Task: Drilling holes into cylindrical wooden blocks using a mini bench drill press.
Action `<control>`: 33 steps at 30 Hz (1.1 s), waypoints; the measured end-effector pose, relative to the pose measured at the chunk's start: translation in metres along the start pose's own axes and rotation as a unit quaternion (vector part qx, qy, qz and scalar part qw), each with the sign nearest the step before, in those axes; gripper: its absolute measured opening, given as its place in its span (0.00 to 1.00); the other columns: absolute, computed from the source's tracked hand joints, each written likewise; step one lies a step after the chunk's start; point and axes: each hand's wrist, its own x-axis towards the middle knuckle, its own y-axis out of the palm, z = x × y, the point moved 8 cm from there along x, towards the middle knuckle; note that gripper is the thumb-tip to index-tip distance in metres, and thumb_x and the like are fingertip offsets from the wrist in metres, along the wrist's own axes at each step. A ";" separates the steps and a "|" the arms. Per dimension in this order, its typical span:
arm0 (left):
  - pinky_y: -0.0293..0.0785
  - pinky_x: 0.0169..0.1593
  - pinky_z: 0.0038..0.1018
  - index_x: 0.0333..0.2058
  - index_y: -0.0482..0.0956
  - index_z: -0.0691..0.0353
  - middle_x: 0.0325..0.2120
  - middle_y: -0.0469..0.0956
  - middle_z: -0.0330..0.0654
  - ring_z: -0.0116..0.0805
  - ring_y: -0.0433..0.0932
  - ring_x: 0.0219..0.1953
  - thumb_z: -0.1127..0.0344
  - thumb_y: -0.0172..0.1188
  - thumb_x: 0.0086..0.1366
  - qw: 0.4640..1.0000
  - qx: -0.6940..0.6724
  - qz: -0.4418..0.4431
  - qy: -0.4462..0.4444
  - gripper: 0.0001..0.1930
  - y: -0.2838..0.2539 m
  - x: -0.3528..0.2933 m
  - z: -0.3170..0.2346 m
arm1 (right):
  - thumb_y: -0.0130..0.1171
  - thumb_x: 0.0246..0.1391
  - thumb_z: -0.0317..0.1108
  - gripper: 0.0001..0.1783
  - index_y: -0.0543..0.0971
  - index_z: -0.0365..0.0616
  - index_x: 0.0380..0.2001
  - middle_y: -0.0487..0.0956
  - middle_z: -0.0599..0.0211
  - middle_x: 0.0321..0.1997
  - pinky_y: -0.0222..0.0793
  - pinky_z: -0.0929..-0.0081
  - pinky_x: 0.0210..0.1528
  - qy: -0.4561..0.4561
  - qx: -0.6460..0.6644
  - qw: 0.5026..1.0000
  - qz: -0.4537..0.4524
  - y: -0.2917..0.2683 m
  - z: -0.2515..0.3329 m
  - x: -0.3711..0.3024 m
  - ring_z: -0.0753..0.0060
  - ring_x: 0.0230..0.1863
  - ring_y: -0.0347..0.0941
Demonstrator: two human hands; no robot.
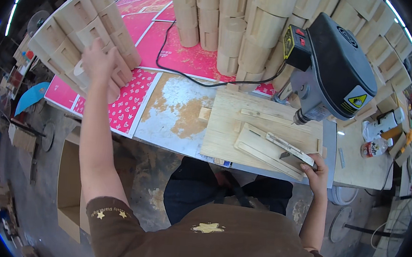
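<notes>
My left hand (pixel 98 63) reaches into a stack of pale wooden blocks (pixel 74 14) with rounded faces and slots. Its fingers curl over one rounded wooden block (pixel 79 70) at the near side of the stack; the fingertips are partly hidden. At the right, my right hand (pixel 316 171) is closed on the end of a narrow wooden strip (pixel 287 146) with a dark plate beside it. That strip lies slanted over a wooden jig (pixel 258 145) on a plywood board (pixel 222 115). Above the board hangs the chuck (pixel 299 118) of a bench drill press (pixel 336 66).
Tall columns of rounded wooden blocks (pixel 231 37) stand behind the board. A black cable (pixel 160 51) crosses the pink printed sheets (pixel 188 56). Sawdust lies on the bench (pixel 173 111). A plastic bottle (pixel 376 147) stands at right; a cardboard box (pixel 71 180) sits below the left.
</notes>
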 end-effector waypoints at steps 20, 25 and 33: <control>0.67 0.55 0.31 0.54 0.59 0.68 0.49 0.69 0.50 0.41 0.69 0.52 0.66 0.75 0.26 0.789 -0.543 0.286 -0.025 0.51 0.174 -0.072 -0.256 | 0.65 0.42 0.25 0.12 0.78 0.40 0.33 0.74 0.72 0.31 0.63 0.79 0.39 -0.021 -0.018 1.000 0.002 0.003 0.003 -0.003 0.78 0.35 0.68; 0.68 0.52 0.31 0.53 0.61 0.64 0.45 0.70 0.47 0.39 0.70 0.50 0.71 0.69 0.31 0.815 -0.545 0.197 -0.009 0.45 0.095 -0.082 -0.208 | 0.65 0.40 0.24 0.12 0.78 0.40 0.33 0.75 0.67 0.31 0.65 0.78 0.38 -0.020 -0.038 0.999 0.005 0.000 0.005 -0.005 0.73 0.34 0.71; 0.70 0.48 0.37 0.47 0.69 0.56 0.41 0.71 0.46 0.50 0.70 0.46 0.69 0.63 0.28 0.811 -0.311 0.385 0.311 0.37 -0.048 -0.202 -0.257 | 0.67 0.40 0.28 0.16 0.79 0.40 0.36 0.77 0.67 0.32 0.65 0.77 0.40 -0.078 -0.138 0.986 0.054 -0.012 -0.007 0.032 0.73 0.36 0.71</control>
